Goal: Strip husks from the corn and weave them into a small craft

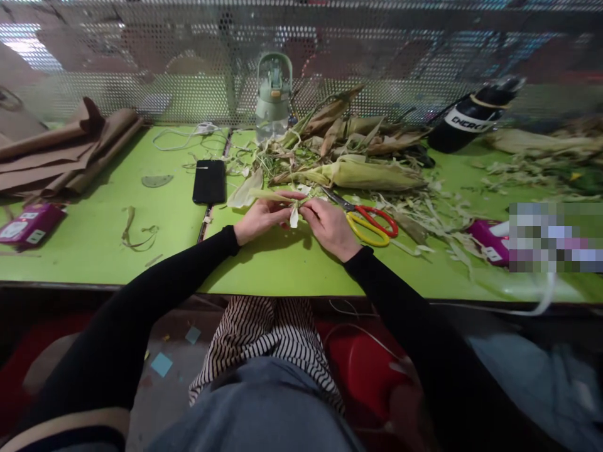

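Between my two hands, just above the green tabletop, is a small piece made of pale corn husk strips (294,215), with one white tip pointing down. My left hand (264,215) pinches it from the left, a longer husk strip rising behind the fingers. From the right, my right hand (328,223) closes thumb and fingers on the same piece. Scissors (370,221) with one red and one yellow handle lie right beside my right hand. Behind the hands rests a large corn husk (372,172) on a heap of dried husks (339,129).
A black phone (209,181) lies left of my hands. A clear bottle with a green lid (273,100) and a tilted black bottle (471,119) stand behind. Brown paper (66,150) and a purple box (32,225) are at left. Husk shreds (452,220) litter the right.
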{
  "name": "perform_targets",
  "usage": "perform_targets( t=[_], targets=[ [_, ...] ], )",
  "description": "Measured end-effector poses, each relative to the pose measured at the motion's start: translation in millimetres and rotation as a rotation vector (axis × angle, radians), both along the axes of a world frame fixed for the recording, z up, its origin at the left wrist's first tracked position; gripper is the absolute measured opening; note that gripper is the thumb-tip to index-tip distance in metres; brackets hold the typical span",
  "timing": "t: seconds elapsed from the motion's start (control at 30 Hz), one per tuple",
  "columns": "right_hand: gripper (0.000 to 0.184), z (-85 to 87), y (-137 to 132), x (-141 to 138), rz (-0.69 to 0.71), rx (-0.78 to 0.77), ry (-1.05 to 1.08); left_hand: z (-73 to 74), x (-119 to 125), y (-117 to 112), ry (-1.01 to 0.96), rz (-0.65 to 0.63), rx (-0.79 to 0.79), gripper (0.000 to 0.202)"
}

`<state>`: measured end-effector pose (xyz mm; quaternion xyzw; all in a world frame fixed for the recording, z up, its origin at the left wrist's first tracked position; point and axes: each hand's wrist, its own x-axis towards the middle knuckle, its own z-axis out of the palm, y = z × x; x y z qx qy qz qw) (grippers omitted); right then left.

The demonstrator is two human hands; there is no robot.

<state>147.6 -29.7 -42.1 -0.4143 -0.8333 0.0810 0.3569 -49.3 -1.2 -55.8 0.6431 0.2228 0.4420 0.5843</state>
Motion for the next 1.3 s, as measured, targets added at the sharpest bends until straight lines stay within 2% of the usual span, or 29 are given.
perform_targets(
  t=[0.2,0.4,0.63,0.8,0.87,1.0,1.17,1.23,1.3],
  targets=[
    [0.032,2.2,-5,-3,0.008,-0.029,0.018,1.8,0,-1,0.041,-0.036,-0.012,0.043],
    [0.030,4.1,-7,-1,0.005,-0.061,0.041,7.6,2,-10,0.019,-0.015,-0.075,0.040],
    [0.023,29.8,-10,6,0.020,-0.068,0.010,30.1,3,-23,0.087,0.042,-0.016,0.034],
    [0.025,48.1,0,7,0.077,-0.012,-0.085,46.6,0,-17,0.097,0.017,0.129,0.031],
    [0.027,52.6,3,6,0.095,0.027,-0.096,49.7,0,-13,0.080,0.002,0.133,0.032],
    [0.030,54.8,6,4,0.171,0.107,-0.124,46.1,3,-9,-0.048,-0.025,0.037,0.037],
    [0.031,40.5,4,2,0.255,0.213,-0.149,32.3,1,-11,-0.101,-0.075,-0.100,0.034],
    [0.032,32.3,3,4,0.257,0.224,-0.156,26.8,-3,-10,-0.076,-0.092,-0.086,0.033],
    [0.031,25.3,4,6,0.189,0.246,-0.149,22.0,-7,-8,-0.016,-0.058,-0.030,0.034]
  ],
)
